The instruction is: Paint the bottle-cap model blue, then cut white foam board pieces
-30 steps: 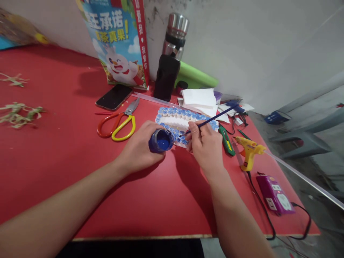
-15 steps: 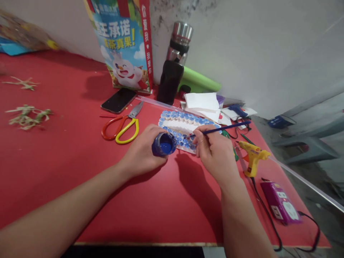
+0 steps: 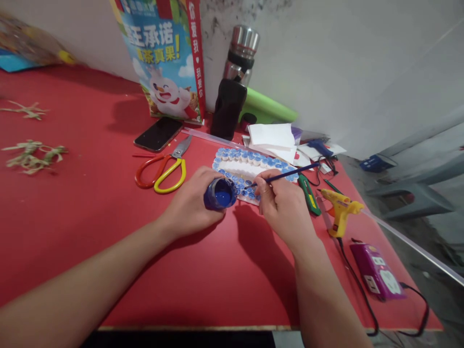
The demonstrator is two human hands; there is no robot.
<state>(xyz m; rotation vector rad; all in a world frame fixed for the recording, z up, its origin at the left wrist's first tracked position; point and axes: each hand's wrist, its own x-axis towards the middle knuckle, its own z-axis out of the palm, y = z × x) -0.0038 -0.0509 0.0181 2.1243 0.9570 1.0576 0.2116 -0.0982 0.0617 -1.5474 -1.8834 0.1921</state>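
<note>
Left hand [image 3: 192,200] grips jar [image 3: 220,194]; right hand [image 3: 284,205], nearer, pinches brush [image 3: 297,170]. Blue-white craft piece [image 3: 237,155] just beyond, long axis roughly following back edge of counter [image 3: 217,285].

Was a craft corner, home or sm. workshop (couldn't tell which): red tabletop [image 3: 213,275] stood by a stained wall [image 3: 319,63], w/ glue gun [image 3: 340,210], scissors [image 3: 177,153], utility knife [image 3: 310,195] & paint jar [image 3: 218,195], plus everyday bits, e.g. phone [image 3: 158,134] & steel flask [image 3: 243,46].
</note>
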